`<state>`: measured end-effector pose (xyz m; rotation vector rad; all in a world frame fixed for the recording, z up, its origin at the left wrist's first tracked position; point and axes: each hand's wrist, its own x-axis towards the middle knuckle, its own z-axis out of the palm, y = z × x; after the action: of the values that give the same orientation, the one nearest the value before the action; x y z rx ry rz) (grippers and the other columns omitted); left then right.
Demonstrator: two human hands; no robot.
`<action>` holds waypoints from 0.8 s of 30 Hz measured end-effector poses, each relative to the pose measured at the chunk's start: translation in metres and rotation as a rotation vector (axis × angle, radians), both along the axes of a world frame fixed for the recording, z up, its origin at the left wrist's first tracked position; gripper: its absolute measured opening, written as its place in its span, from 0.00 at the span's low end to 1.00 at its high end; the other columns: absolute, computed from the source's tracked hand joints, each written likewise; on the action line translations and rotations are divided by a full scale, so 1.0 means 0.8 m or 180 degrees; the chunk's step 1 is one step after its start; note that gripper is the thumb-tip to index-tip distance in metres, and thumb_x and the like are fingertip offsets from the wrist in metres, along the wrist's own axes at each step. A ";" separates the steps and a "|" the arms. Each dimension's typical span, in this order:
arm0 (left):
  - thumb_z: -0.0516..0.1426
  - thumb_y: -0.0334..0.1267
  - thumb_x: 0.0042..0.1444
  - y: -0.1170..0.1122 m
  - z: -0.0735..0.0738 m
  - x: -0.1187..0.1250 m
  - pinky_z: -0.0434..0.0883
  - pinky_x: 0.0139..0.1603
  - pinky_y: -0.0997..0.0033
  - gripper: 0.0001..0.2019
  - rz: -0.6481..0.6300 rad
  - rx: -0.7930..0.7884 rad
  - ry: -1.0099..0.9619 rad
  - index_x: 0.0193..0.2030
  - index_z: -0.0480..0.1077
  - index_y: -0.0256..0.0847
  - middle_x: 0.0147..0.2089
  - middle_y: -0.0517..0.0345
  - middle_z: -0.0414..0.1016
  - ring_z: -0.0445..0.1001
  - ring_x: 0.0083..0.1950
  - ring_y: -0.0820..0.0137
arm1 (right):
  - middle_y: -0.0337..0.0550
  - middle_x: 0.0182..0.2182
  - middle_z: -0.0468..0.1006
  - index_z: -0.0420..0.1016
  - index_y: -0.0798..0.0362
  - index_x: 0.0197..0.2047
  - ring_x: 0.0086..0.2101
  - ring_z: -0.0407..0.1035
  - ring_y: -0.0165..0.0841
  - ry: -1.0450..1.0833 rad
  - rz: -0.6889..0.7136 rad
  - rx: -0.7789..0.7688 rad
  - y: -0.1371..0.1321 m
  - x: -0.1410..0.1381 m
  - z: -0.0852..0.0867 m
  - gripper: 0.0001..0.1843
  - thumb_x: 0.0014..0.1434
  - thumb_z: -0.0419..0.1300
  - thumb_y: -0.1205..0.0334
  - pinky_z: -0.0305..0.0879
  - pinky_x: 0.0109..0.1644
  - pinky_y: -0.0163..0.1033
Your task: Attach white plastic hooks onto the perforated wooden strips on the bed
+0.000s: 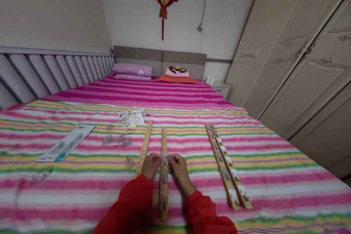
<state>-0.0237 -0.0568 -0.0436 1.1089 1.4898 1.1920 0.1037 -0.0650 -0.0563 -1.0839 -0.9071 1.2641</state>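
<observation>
left fingers (156, 156) | right fingers (173, 158) | clear hook (164, 161) between them, pinched at both edges | wooden strip (163, 170) beneath

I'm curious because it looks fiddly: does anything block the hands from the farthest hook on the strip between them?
Nothing visible does. The left hand and right hand have their fingers at that hook, one hand on each side of the strip. The nearest other strip lies left of the hook, not in between.
</observation>
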 end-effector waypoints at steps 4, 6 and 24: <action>0.60 0.38 0.38 0.003 -0.007 0.000 0.66 0.27 0.73 0.07 -0.0023 0.0047 0.0234 0.23 0.69 0.38 0.20 0.61 0.71 0.72 0.26 0.70 | 0.32 0.13 0.68 0.73 0.55 0.22 0.15 0.59 0.25 0.0036 -0.0041 -0.0002 0.001 -0.002 -0.007 0.09 0.40 0.64 0.57 0.54 0.19 0.31; 0.60 0.38 0.38 0.005 -0.009 0.000 0.66 0.28 0.73 0.07 -0.0026 0.0044 0.0238 0.23 0.69 0.38 0.20 0.61 0.71 0.72 0.26 0.70 | 0.32 0.13 0.67 0.73 0.55 0.22 0.15 0.58 0.25 0.0018 -0.0063 -0.0011 0.002 -0.003 -0.009 0.09 0.40 0.63 0.58 0.53 0.19 0.31; 0.61 0.42 0.37 0.003 -0.015 -0.001 0.68 0.28 0.71 0.10 0.0053 -0.0111 0.0325 0.23 0.68 0.38 0.21 0.58 0.73 0.74 0.27 0.67 | 0.33 0.14 0.68 0.71 0.54 0.21 0.16 0.59 0.26 -0.0069 -0.0089 -0.0049 0.001 -0.006 -0.009 0.08 0.39 0.62 0.58 0.54 0.19 0.31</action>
<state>-0.0245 -0.0546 -0.0554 1.1506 1.5943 1.1308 0.0993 -0.0639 -0.0637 -1.1206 -0.8970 1.2403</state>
